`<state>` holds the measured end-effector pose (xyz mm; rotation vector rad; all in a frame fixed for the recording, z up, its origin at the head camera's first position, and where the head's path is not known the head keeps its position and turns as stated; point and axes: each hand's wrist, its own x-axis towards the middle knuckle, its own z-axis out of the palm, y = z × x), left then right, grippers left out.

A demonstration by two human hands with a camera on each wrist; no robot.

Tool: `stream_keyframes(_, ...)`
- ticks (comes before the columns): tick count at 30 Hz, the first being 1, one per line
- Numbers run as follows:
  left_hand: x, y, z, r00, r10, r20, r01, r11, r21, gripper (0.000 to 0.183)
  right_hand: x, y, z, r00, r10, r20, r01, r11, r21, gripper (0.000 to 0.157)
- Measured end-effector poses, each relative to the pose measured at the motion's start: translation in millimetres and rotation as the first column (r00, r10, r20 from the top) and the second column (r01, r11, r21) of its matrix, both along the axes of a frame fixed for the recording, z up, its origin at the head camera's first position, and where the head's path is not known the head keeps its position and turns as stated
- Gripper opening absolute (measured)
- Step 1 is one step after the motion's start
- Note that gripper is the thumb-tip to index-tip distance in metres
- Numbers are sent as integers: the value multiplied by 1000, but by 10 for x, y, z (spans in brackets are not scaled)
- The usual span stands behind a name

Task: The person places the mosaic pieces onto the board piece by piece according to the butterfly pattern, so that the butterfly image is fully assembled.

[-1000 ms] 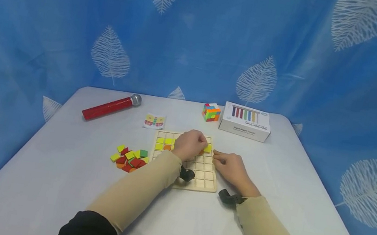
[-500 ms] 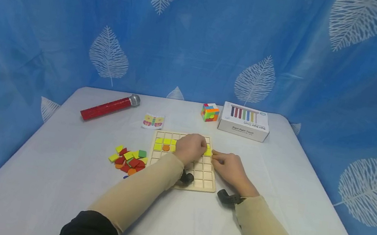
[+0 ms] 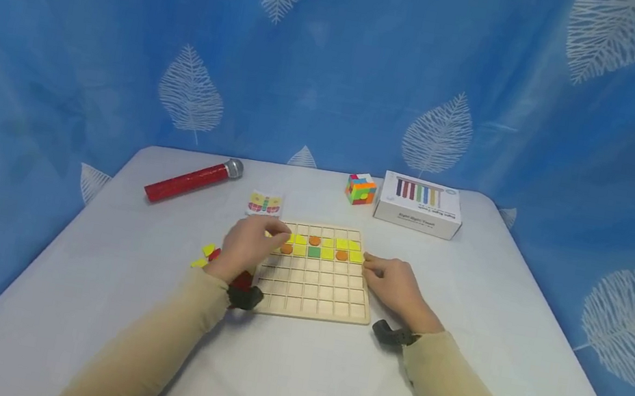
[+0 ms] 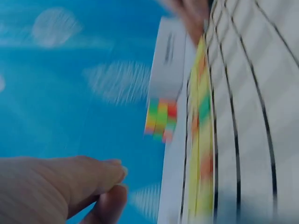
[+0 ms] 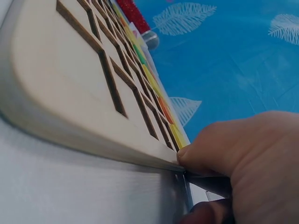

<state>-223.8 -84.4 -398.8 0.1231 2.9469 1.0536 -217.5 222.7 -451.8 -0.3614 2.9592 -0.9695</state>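
A wooden grid board (image 3: pixel 311 291) lies mid-table, its upper rows holding yellow square tiles (image 3: pixel 300 240), orange discs (image 3: pixel 342 256) and one green square tile (image 3: pixel 314 251). My left hand (image 3: pixel 246 242) hovers over the board's left edge, partly hiding the pile of loose tiles (image 3: pixel 209 249). In the left wrist view its thumb and finger (image 4: pixel 93 179) meet at the tips with nothing visible between them. My right hand (image 3: pixel 397 285) grips the board's right edge; the right wrist view shows the thumb (image 5: pixel 201 151) on the rim.
Behind the board lies a butterfly picture card (image 3: pixel 264 203). A red microphone (image 3: pixel 189 182) is at the back left. A puzzle cube (image 3: pixel 361 190) and a white box (image 3: pixel 419 207) stand at the back right. Blue cloth (image 3: pixel 340 56) hangs behind the table.
My left hand has moved left, away from the board's right-hand cells, uncovering the tiles in the middle of the upper rows. The right hand stays at the board's right edge.
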Motion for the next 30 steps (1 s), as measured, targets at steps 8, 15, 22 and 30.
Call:
stream_keyframes(8,148,-827,-188,981,154,118,-161,986,45,35,45,97,11,999,-30,-17,31,999,22,29)
stream_keyframes(15,120,-1175,-282,961,256,102,-253,967,-42,35,31,78,31,1000,-18,2,18,1000,12,30)
stream_keyframes(22,83,-1279,-293,951,250,182,-241,968,-67,40,11,26,66,1000,-20,25,19,1000,15,32)
stream_keyframes(30,138,-1274,-351,940,250,230,-237,968,-85,41,13,-32,48,1000,-5,19,5,1000,28,32)
